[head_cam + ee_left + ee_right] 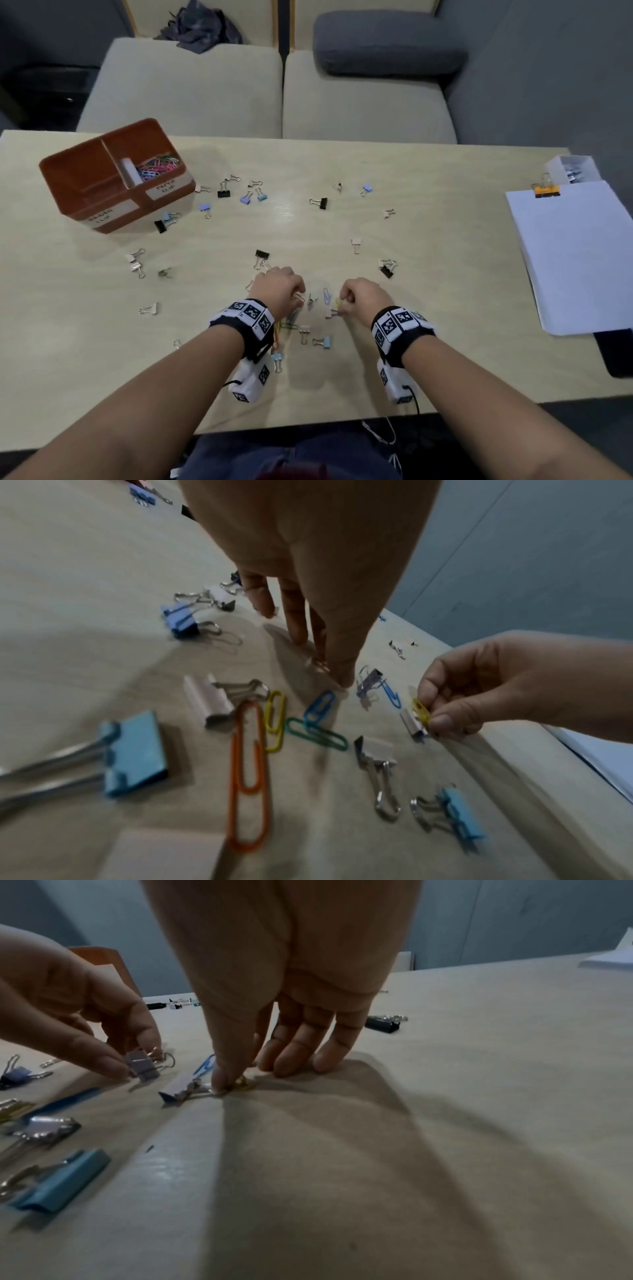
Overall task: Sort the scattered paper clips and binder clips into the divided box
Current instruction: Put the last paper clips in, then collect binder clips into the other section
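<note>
My left hand (297,297) pinches a pink paper clip (320,664) against the table near the front middle. A hand's width to the right, my right hand (342,305) pinches a yellow paper clip (420,710) with thumb and forefinger, beside a white binder clip (178,1087). Between the hands lie a lilac binder clip (368,684) and a blue paper clip (326,295). Orange (248,772), yellow, green and blue paper clips lie under my left wrist. The brown divided box (68,154) stands at the far left; its right compartment holds coloured paper clips (158,164).
Several binder clips in black, blue, lilac and white are scattered over the wooden table (445,240). A stack of white paper (575,257) with an orange clip lies at the right edge, and a clear container (572,169) stands behind it. A sofa stands beyond the table.
</note>
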A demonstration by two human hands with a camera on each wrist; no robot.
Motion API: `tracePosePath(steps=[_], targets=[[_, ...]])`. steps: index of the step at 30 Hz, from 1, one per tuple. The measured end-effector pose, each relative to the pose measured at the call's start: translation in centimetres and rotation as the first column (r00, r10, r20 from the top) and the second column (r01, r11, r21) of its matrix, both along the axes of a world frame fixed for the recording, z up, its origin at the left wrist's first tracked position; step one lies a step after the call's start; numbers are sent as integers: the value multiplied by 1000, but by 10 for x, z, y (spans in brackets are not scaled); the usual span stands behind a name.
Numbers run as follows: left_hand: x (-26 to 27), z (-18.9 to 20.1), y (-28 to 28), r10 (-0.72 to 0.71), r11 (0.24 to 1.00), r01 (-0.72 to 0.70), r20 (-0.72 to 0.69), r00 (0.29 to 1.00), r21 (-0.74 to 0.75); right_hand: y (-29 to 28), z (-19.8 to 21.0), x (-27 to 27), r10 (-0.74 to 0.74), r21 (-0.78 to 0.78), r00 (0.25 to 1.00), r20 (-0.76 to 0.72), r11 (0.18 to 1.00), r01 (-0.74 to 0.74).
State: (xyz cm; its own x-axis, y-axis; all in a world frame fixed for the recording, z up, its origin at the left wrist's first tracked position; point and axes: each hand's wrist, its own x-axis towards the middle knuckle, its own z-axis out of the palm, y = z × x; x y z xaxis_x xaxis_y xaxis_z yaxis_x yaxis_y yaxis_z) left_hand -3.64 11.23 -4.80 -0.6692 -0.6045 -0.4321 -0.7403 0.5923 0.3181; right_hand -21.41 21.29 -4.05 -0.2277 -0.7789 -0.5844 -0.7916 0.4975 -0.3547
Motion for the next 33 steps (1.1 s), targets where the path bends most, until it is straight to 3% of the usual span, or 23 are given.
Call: tracePosePath(steps=[11,18,20,26,33], targets=[[-3,-5,2,63,998,-62,54,997,-18,-5,-3,-5,5,1,996,91,1000,-5],[16,7,-3,215,976,-214,-27,976,43,-10,2,-18,-103,-127,984,142,984,121],[24,10,-1,233,969,-230,-28,972,86,-18,4,-15,-77,-152,986,147,983,99],[19,-1,18,211,972,-217,75,975,87,-42,3,5,148,-48,983,112,988,-144],[10,0,18,81,996,-72,163,983,-58,-43,-6,13,46,5,998,35,999,-46]])
